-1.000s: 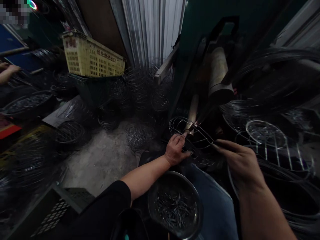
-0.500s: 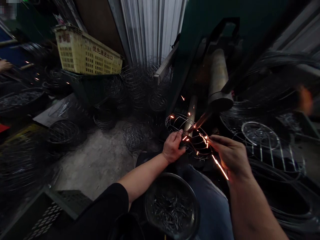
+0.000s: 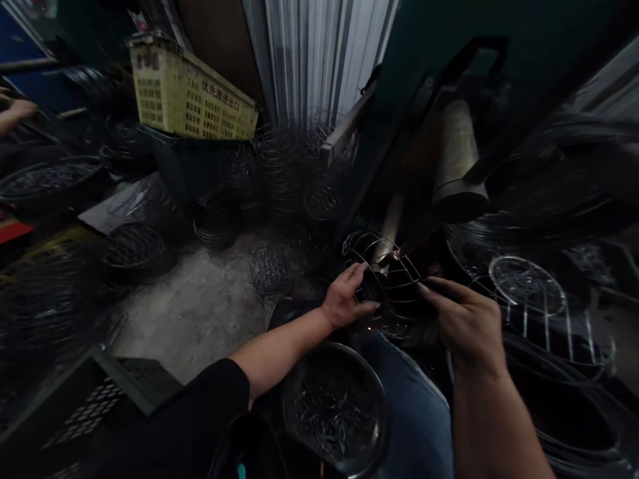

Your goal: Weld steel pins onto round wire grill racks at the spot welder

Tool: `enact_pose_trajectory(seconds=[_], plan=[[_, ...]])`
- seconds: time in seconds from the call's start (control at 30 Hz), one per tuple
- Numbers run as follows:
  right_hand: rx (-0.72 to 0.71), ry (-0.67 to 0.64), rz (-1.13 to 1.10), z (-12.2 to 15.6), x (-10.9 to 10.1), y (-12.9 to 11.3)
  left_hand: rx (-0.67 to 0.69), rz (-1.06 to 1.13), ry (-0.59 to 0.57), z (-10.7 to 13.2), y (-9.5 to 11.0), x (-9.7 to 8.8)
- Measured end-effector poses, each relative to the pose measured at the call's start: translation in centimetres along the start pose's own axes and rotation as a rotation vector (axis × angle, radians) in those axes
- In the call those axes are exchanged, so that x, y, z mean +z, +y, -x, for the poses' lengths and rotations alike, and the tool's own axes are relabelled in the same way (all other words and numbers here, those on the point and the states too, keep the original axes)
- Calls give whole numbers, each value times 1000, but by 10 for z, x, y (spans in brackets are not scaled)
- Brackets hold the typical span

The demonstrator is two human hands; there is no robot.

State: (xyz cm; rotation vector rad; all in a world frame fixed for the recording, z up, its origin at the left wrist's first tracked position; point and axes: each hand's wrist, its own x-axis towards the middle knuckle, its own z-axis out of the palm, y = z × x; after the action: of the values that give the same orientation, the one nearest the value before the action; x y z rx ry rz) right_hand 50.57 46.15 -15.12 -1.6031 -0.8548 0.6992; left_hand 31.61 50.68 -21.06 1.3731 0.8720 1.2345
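Observation:
A round wire cage (image 3: 394, 283) sits over the tip of a spot-welding machine (image 3: 452, 166), whose rod (image 3: 388, 233) pokes into it. My left hand (image 3: 344, 299) curls around the cage's left side, thumb underneath. On the cage's right side my right hand (image 3: 462, 319) pinches the wires between its fingers. A small glow shows where the rod tip meets the wire. A metal bowl (image 3: 304, 376) with several short wire pieces rests on my lap below both hands.
Heaps of finished wire cages (image 3: 284, 179) lie on the concrete floor by a yellow plastic crate (image 3: 190, 100). A round wire rack (image 3: 529, 283) and wire coils crowd the right. Another person's hand (image 3: 14, 110) shows at far left.
Sparks flew from the weld point half a second ago and have died out. My left hand has loosened and shifted on the cage; the view has drifted slightly.

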Motion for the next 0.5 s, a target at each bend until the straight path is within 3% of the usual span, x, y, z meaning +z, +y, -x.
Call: enact_pose_trajectory(seconds=[0.17,0.37,0.5], plan=[[11,18,-13,10,2,-6,111,-179,167,7,27,-10],[-9,-21,-6,21,11,1,150,-220,-24,-17,48,3],[-9,-34,-15,21,11,7,219,-283,-81,-24,51,8]])
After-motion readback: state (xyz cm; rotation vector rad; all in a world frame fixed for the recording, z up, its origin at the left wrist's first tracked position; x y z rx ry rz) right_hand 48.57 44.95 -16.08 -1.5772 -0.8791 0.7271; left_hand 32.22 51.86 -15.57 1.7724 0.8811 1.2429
